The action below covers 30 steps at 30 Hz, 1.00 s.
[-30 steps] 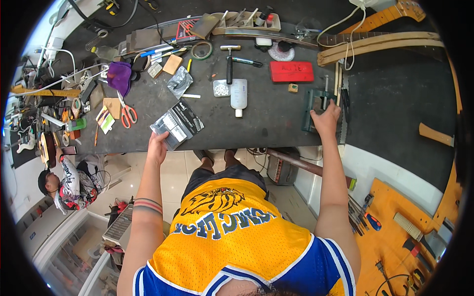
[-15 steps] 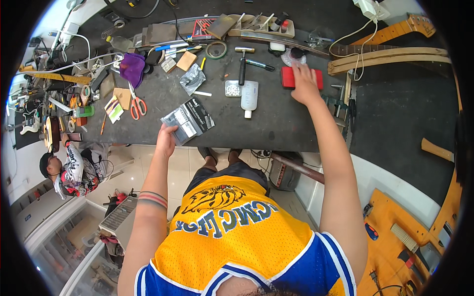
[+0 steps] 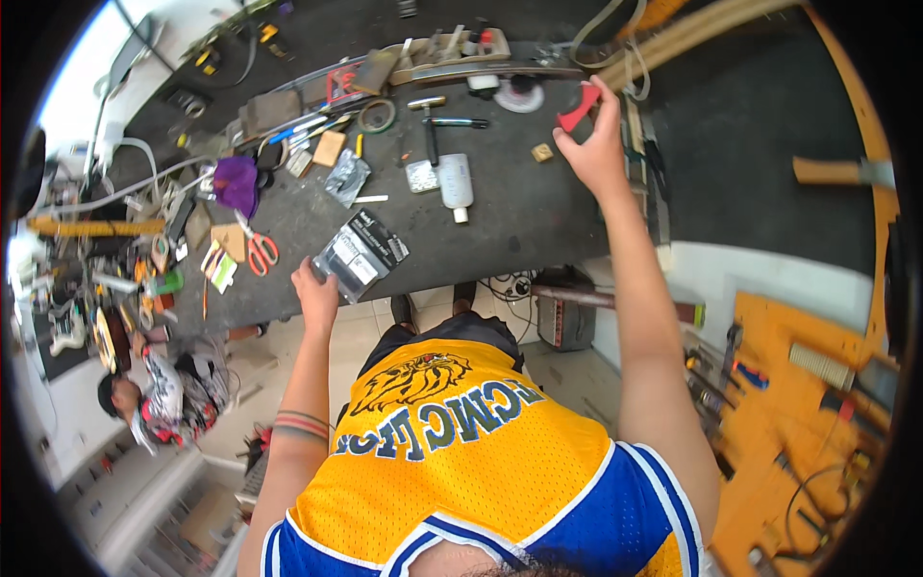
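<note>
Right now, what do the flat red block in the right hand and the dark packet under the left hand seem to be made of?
Flat red block: probably moulded plastic, from its even matte colour; the right hand hides part.
Dark packet: likely glossy plastic film, with glare and crinkles, at the left hand.

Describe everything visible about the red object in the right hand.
The red object is a flat, bright red piece, plastic by its look, with a rounded edge. The right hand holds it pinched between thumb and fingers, lifted off the dark workbench near its far right end and tilted on edge. Only part of it shows; the fingers cover the rest, so its full shape cannot be told. Nothing but the hand touches it.
</note>
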Motion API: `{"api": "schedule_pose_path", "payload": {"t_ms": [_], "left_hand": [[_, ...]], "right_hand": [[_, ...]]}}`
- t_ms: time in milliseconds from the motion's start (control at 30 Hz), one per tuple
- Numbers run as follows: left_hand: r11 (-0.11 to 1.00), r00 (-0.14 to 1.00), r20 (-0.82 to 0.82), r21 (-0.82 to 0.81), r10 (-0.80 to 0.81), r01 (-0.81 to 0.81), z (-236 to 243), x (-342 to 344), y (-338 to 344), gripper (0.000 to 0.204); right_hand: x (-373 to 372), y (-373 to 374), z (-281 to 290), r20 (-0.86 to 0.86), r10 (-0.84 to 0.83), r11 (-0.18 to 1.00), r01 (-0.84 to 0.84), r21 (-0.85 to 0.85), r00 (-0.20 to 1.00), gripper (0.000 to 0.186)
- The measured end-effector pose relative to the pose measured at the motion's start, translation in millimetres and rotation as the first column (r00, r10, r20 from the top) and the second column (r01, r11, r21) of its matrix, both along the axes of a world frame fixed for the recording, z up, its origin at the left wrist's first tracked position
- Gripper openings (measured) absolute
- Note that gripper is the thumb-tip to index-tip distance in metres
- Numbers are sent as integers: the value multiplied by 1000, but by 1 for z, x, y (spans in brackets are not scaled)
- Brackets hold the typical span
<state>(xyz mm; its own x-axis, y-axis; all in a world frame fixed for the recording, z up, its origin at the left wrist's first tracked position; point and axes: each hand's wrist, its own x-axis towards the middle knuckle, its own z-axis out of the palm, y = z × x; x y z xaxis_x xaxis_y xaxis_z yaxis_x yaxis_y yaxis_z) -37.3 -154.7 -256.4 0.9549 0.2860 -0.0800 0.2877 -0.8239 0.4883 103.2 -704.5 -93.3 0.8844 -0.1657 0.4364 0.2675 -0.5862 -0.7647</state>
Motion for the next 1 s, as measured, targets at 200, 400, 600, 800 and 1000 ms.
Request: {"api": "schedule_pose_path", "payload": {"t_ms": [200, 400, 600, 800, 1000], "left_hand": [[376, 798, -300, -921, -522, -100, 152, 18, -159, 60], [232, 347, -246, -969, -905, -81, 189, -42, -247, 64], [143, -121, -144, -990, -982, 17, 163, -168, -288, 83], [-43, -267, -7, -983, -964, 181, 155, -297, -347, 80], [24, -107, -50, -973, -993, 231, 157, -349, -398, 74]], "right_hand": [[-186, 72, 16, 60, 155, 63, -71, 996, 986, 77], [-372, 194, 6, -91, -306, -171, 39, 984, 948, 56], [-530, 273, -11, -364, -716, -276, 237, 931, 595, 38], [-656, 269, -12, -451, -865, -362, 347, 865, 222, 49], [-764, 187, -52, -324, -882, -437, 853, 286, -343, 81]]}}
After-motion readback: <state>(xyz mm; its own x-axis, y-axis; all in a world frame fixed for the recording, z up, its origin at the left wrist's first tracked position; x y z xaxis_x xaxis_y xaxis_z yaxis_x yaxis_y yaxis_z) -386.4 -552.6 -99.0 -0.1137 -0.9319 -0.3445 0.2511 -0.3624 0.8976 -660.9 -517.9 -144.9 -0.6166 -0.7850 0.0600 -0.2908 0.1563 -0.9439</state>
